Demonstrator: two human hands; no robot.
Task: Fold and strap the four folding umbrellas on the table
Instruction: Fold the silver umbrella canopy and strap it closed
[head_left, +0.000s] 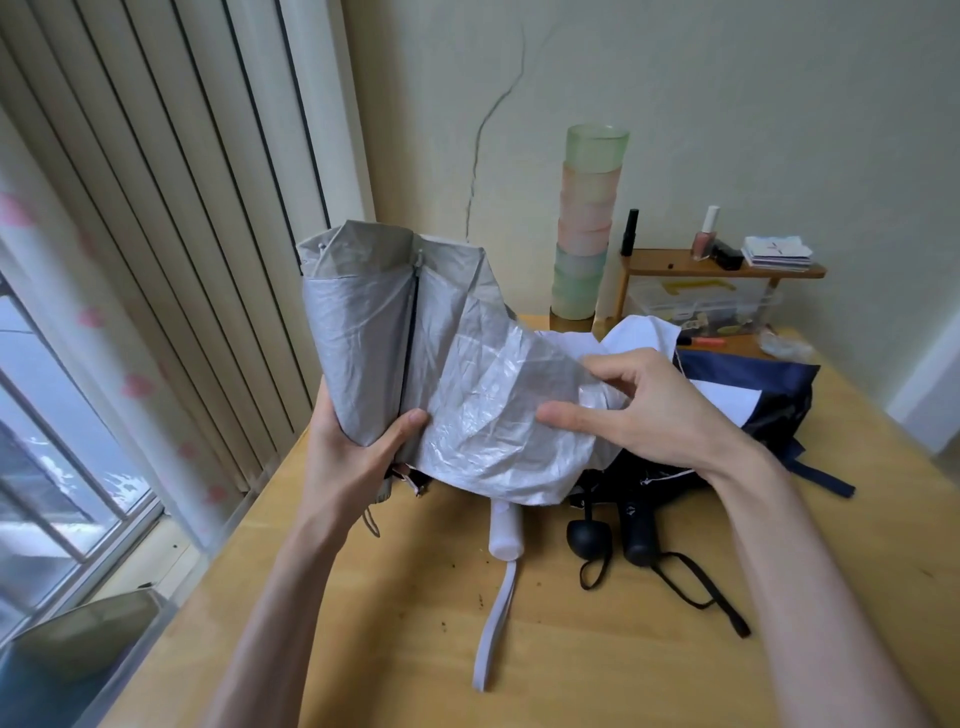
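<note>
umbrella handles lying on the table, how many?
3: white handle centre, round black handle right of it, cylindrical black handle further right. The handle of the silver umbrella seems hidden below the left hand.

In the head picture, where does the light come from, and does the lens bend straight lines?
Head view: soft daylight comes from the window on the left; the blinds lean and fan outward, a wide-angle distortion; the silver umbrella, held by the left hand and pinched by the right hand, shows a mild sheen, no hard glare.
</note>
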